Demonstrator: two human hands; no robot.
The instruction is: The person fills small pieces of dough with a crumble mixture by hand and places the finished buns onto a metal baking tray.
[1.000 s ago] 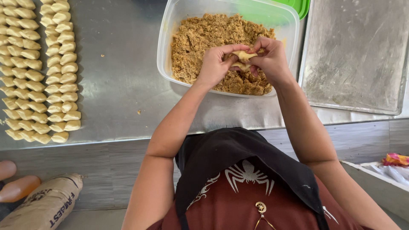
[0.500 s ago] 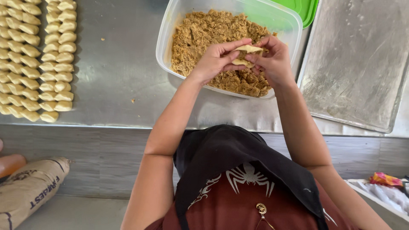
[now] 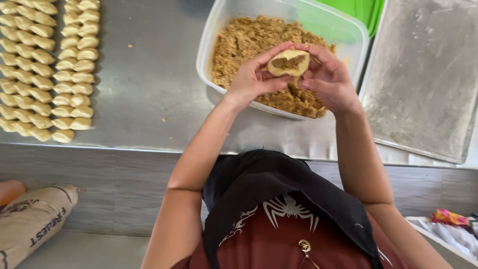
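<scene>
At the far left of the steel worktop [image 3: 149, 99] the rows of shaped pastries [image 3: 47, 69] lie in neat columns as before, though they sit further into view now than a second ago because our head has tipped. Moving right, our left hand [image 3: 251, 79] has risen from the clear plastic tub [image 3: 209, 45] of brown crumbly filling [image 3: 244, 42], and its grip is curled about the left edge of the dough piece [image 3: 289, 62]. That piece, half hidden between our fingers a moment back, now faces us open above the tub, a dab of filling showing in its middle, so we judge the filling is in and the closing has begun. Our right hand [image 3: 328, 79] pinches the right edge, fingers bent close. Further right the empty-looking metal tray [image 3: 423, 84] lies flat.
</scene>
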